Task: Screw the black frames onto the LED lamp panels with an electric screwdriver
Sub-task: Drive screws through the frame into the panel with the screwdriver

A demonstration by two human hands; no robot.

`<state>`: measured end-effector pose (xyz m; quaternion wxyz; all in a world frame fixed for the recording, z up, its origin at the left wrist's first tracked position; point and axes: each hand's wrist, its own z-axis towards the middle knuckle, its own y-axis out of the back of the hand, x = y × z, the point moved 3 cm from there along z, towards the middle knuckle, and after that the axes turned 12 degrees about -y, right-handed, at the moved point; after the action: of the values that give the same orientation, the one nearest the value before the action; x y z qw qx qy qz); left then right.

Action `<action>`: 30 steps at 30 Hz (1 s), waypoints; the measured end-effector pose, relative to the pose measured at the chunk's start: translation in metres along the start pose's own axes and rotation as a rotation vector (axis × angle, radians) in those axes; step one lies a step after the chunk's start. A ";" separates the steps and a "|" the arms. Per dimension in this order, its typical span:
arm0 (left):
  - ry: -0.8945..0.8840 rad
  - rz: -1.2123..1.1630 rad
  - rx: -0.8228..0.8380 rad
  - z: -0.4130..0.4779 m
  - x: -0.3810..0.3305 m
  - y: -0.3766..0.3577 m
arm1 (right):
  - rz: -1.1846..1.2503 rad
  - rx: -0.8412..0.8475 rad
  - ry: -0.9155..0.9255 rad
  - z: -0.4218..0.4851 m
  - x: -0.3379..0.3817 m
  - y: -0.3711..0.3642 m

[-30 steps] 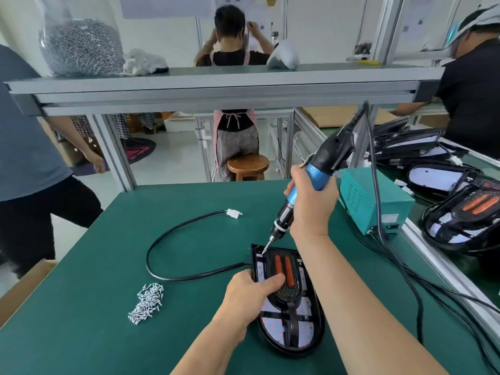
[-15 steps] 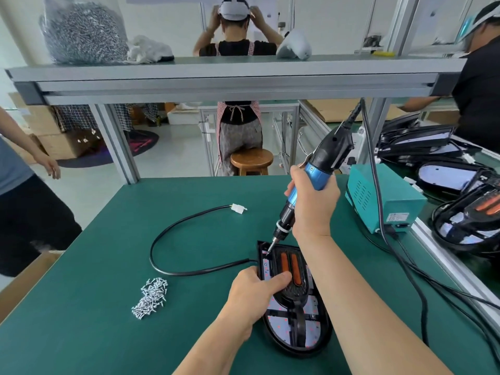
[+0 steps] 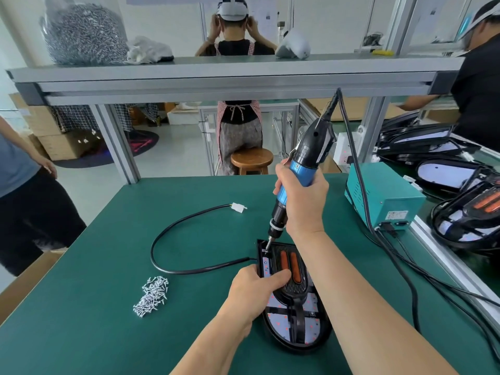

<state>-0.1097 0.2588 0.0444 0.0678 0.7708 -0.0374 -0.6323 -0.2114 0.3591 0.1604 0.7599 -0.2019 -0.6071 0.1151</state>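
Observation:
An LED lamp panel with a black frame and two orange strips lies on the green table. My left hand grips its left edge, thumb lying across the frame. My right hand grips the blue and black electric screwdriver, tilted, with its bit tip down on the frame's top left corner. A black cable with a white plug runs left from the panel. A small heap of silver screws lies to the left.
A teal power box stands at the right with cables trailing toward me. More lamp panels are stacked on the right bench. An aluminium shelf spans overhead with a bag of screws. People stand left, behind and right.
The screwdriver bit has come down onto the frame's top left corner. My left hand stays on the panel. The person at the left has stepped further away.

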 end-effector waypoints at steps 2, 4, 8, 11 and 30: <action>0.000 -0.003 0.010 0.000 0.000 -0.001 | -0.011 0.007 -0.001 0.000 -0.001 0.001; 0.000 -0.001 0.007 0.000 0.000 -0.001 | -0.016 0.006 0.007 -0.001 -0.001 0.002; -0.008 0.007 -0.007 0.001 0.000 -0.001 | -0.004 -0.014 0.007 0.000 -0.003 0.002; -0.021 0.010 0.000 0.001 0.000 -0.001 | -0.005 -0.024 0.000 0.000 -0.006 0.002; -0.019 -0.010 -0.016 0.001 0.002 -0.002 | -0.197 0.176 0.024 -0.014 -0.009 -0.009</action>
<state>-0.1099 0.2607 0.0416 0.0707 0.7643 -0.0292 -0.6403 -0.2006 0.3446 0.1540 0.7895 -0.0749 -0.6025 0.0904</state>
